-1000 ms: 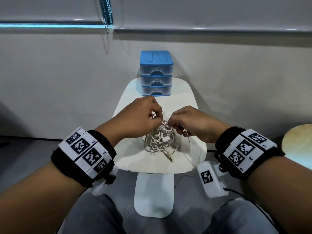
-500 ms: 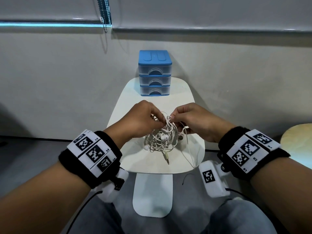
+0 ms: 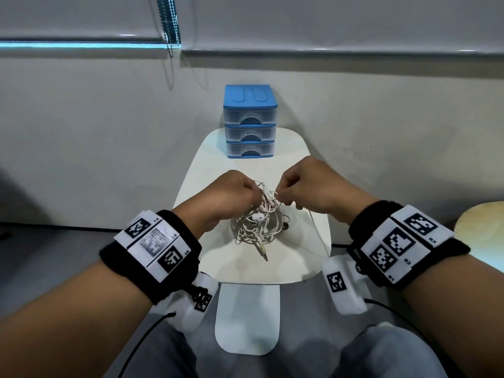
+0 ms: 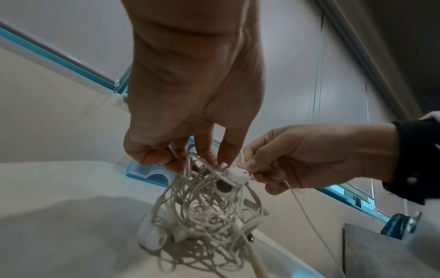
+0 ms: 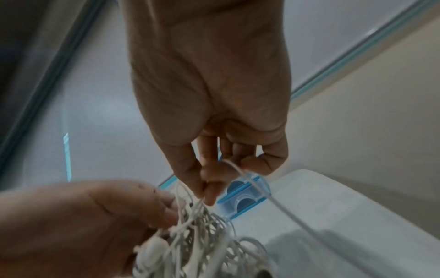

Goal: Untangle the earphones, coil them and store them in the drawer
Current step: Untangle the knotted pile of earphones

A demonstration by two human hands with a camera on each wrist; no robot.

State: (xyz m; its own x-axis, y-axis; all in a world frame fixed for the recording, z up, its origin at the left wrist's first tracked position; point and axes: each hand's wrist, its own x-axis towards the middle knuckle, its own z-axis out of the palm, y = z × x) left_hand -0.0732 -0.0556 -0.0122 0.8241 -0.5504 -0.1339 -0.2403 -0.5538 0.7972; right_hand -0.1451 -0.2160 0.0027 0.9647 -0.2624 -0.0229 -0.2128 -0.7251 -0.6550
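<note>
A tangled bundle of white earphones (image 3: 256,222) hangs above the small white table (image 3: 218,257), its lower loops touching the top. My left hand (image 3: 231,195) pinches the top of the tangle (image 4: 202,203) from the left. My right hand (image 3: 300,184) pinches a cable at the top right, and one loose strand (image 5: 273,199) runs from its fingers off to the right. An earbud (image 4: 237,175) sits between the two hands. The jack plug (image 3: 263,252) dangles below. The blue drawer unit (image 3: 249,124) stands at the table's far end, all three drawers closed.
A wall with a window blind and bead chain (image 3: 170,28) rises behind the table. A round wooden stool (image 3: 482,230) shows at the right edge. My knees (image 3: 381,353) lie below the table's near edge.
Both hands have lifted the tangle higher off the table and moved slightly toward the drawer unit. The right hand has shifted its pinch to the top of the bundle.
</note>
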